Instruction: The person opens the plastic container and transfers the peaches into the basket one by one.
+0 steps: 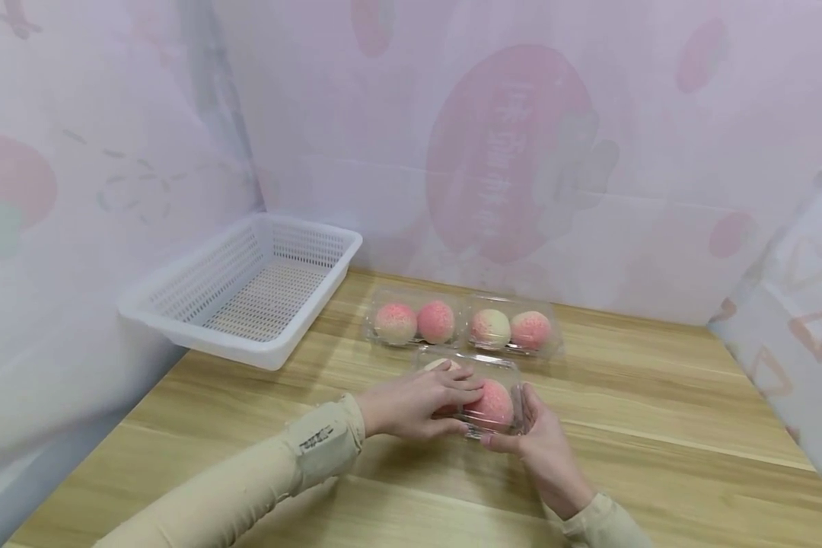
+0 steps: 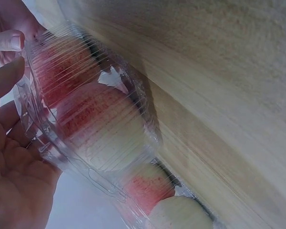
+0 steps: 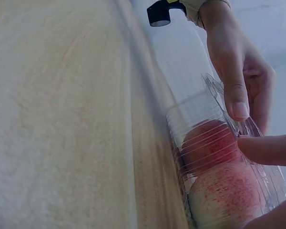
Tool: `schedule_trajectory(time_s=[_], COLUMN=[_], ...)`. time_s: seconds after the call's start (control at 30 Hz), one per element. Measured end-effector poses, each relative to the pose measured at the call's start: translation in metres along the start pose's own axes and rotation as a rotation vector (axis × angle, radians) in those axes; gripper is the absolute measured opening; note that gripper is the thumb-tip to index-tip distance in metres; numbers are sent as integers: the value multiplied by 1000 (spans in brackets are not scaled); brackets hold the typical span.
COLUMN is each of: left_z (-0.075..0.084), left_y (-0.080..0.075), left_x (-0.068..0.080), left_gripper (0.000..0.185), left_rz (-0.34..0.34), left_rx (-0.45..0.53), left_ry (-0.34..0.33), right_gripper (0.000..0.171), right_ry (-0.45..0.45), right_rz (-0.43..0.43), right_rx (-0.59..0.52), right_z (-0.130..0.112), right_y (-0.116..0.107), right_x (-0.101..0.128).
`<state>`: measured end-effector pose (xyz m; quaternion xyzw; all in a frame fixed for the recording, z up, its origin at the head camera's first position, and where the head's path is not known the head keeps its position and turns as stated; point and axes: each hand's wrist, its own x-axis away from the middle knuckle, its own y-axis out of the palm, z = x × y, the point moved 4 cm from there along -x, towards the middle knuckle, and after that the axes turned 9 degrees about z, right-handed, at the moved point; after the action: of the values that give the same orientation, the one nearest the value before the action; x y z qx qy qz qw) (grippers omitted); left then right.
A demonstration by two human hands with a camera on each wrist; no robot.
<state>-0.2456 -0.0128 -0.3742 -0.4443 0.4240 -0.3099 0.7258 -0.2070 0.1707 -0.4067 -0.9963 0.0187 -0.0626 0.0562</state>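
Clamshell box (image 1: 496,396): clear thin plastic, glossy, ribbed walls; the buns (image 1: 493,403) inside look matt with a speckled pink surface. Worktop (image 1: 657,426): light wood-grain, smooth, low sheen. Basket (image 1: 246,285): white perforated plastic, slightly glossy; surrounding curtain (image 1: 520,152): thin printed cloth, matt.

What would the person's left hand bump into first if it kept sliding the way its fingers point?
Probably the right hand: the left hand lies across the clear box of buns, fingers aimed there.

left hand (image 1: 414,402): fingers curled, thumb underneath, beige sleeve | right hand (image 1: 534,438): palm up, fingers cupped, pinching grip
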Motion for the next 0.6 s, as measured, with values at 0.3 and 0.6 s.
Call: schedule_trajectory(time_s=[0.3,0.6], left_z=[-1,-1], left_y=[1,1], left_x=[1,0], left_gripper=[51,51], left_rz=[-9,-9], left_rx=[-19,-34], left_ry=[12,25], right_gripper=[118,118], right_ry=[-2,4], right_rz=[18,30], right_rx=[7,3], right_z=[1,0], right_y=[2,4], right_x=[0,0])
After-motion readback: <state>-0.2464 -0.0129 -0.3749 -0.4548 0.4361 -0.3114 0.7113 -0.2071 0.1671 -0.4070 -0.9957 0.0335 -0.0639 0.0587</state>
